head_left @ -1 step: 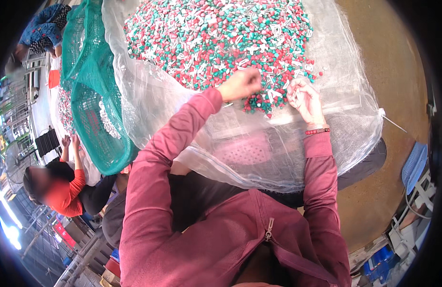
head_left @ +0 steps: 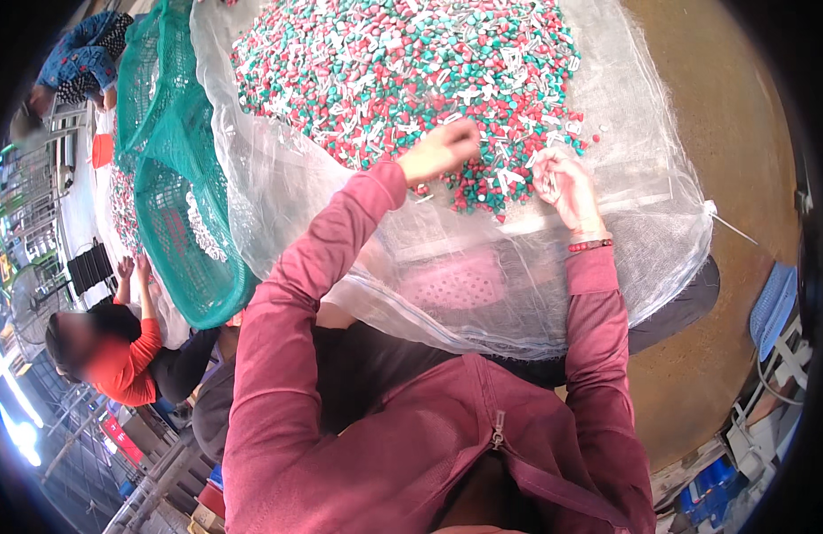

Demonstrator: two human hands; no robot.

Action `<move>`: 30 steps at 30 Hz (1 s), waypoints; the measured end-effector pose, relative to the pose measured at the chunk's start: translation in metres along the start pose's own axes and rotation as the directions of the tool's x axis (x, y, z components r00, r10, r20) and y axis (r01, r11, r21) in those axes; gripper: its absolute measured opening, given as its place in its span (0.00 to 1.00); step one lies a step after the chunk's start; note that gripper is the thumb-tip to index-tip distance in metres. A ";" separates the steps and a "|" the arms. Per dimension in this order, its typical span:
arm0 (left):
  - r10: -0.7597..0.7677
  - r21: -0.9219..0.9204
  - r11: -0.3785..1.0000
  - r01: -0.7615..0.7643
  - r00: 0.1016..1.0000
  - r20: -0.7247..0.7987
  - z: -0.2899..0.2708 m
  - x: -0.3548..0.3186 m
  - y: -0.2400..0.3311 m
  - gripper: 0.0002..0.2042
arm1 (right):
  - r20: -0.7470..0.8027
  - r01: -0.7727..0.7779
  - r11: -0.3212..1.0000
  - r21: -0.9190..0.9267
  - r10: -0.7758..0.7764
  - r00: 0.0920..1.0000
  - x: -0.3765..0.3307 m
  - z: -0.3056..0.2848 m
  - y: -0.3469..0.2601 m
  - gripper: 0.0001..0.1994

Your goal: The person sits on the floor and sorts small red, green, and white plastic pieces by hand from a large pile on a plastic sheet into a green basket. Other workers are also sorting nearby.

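A wide heap of small red, green and white plastic-looking pieces [head_left: 403,80] lies on a translucent mesh sheet [head_left: 621,116]. My left hand [head_left: 441,149] hovers over the near edge of the heap, its fingers curled together and slightly blurred. Whatever they may hold is hidden. To the right of a small near cluster of pieces, my right hand [head_left: 564,185] is turned partly palm up with bent fingers closed in. Something small and pale may be between them, too small to name. A red bead bracelet [head_left: 591,245] circles the right wrist.
Green mesh baskets [head_left: 185,240] stand left of the sheet, one with white pieces inside. A person in orange [head_left: 127,360] sits at the left; another in blue [head_left: 82,62] is farther off. At the right are brown floor [head_left: 723,133] and a blue woven-looking object [head_left: 772,307].
My left hand has shifted slightly left and up. My right hand stays nearly in place, its fingers a little differently bent.
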State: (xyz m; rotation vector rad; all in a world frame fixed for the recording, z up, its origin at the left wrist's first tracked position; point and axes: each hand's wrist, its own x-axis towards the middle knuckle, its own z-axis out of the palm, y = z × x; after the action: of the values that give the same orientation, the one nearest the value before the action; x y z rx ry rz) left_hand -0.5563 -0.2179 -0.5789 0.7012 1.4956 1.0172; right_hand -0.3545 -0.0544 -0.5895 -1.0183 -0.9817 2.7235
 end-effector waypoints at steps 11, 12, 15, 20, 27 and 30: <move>0.241 0.897 0.439 -0.042 0.968 -0.072 0.046 0.039 -0.019 0.11 | 0.053 0.031 -0.063 -0.997 -0.370 0.928 0.021 0.011 0.047 0.08; 0.233 0.921 0.389 -0.001 0.968 -0.097 0.053 0.044 -0.025 0.10 | -0.015 0.087 0.307 -0.948 -0.315 0.949 0.022 0.009 0.040 0.07; 0.238 0.903 0.430 -0.018 0.967 -0.094 0.053 0.053 -0.033 0.08 | -0.101 0.006 0.989 -0.150 -0.021 0.995 0.020 0.004 0.013 0.06; 0.045 -0.128 0.991 -0.049 0.998 -0.038 -0.002 0.051 0.000 0.06 | 0.462 0.110 0.935 0.338 -0.267 0.846 0.008 0.003 -0.027 0.14; 0.133 0.388 0.909 -0.151 0.988 0.072 0.012 0.054 0.004 0.09 | 0.011 0.169 0.900 -0.402 -0.180 0.984 0.024 -0.007 -0.037 0.12; 0.434 0.932 0.238 -0.272 0.889 0.148 0.037 0.060 -0.014 0.08 | -0.045 0.098 0.411 -0.906 -0.325 0.945 0.040 -0.011 -0.027 0.15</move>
State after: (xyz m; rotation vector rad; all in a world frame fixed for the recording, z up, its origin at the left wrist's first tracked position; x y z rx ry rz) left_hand -0.5291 -0.1644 -0.6182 1.9506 2.0918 0.3547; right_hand -0.3829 -0.0163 -0.6023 -1.0980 -2.4233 1.6624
